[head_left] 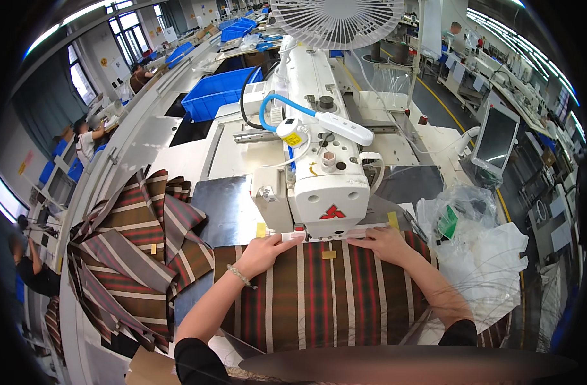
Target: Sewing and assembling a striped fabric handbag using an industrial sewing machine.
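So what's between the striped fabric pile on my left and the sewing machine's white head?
A shiny metal plate lies between the pile and the machine head, in the head view.

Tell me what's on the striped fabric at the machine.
A small yellow piece lies on the striped fabric near its far edge, where the left hand and right hand rest. What they cover is hidden.
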Demonstrator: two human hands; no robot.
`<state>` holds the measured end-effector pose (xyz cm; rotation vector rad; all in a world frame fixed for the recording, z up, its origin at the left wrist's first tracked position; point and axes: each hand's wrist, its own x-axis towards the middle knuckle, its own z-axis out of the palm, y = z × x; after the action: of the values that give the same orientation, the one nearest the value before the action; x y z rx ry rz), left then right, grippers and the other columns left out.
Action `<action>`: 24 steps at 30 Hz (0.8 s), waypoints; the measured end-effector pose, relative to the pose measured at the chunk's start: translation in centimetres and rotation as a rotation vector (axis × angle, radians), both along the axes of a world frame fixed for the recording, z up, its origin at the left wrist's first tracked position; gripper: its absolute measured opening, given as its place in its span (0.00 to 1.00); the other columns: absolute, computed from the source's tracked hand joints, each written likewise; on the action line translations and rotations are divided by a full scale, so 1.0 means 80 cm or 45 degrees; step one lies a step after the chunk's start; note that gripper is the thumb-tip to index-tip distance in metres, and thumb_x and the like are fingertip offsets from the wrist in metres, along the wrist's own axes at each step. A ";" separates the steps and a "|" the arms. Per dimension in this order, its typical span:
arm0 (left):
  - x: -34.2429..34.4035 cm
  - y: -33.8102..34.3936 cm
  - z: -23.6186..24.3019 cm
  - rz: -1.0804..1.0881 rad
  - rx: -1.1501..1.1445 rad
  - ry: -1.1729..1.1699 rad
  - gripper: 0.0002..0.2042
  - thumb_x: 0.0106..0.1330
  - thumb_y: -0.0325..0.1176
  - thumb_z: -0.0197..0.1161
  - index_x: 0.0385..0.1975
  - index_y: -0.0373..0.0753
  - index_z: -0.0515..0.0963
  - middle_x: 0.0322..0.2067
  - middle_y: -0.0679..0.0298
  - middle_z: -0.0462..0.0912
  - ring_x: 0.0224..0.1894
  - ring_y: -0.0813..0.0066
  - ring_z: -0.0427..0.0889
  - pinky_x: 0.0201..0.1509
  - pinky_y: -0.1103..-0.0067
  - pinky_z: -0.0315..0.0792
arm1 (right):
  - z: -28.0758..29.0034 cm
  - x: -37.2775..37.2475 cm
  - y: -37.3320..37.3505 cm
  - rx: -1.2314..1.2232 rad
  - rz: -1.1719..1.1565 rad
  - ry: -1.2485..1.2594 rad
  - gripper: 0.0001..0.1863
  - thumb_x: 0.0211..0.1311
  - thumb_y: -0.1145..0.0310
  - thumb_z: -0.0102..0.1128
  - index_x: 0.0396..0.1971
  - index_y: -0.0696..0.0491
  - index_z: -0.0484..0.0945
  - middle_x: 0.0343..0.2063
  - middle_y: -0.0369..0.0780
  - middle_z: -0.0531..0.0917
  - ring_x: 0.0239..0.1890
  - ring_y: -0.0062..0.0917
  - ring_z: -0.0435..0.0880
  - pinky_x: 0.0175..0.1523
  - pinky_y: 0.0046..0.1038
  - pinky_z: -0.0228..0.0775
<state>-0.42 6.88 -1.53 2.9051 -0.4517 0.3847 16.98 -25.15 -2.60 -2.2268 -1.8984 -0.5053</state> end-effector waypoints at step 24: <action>0.017 0.001 0.011 -0.075 0.039 0.088 0.28 0.55 0.24 0.52 0.58 0.58 0.72 0.28 0.66 0.78 0.28 0.68 0.79 0.27 0.75 0.74 | 0.014 0.013 -0.004 0.083 -0.047 0.229 0.32 0.45 0.77 0.54 0.49 0.27 0.78 0.26 0.32 0.77 0.26 0.29 0.79 0.32 0.29 0.75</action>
<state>0.98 6.98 -0.62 2.9160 -0.5359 0.2704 18.01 -25.44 -1.45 -2.1885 -1.7302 -0.3533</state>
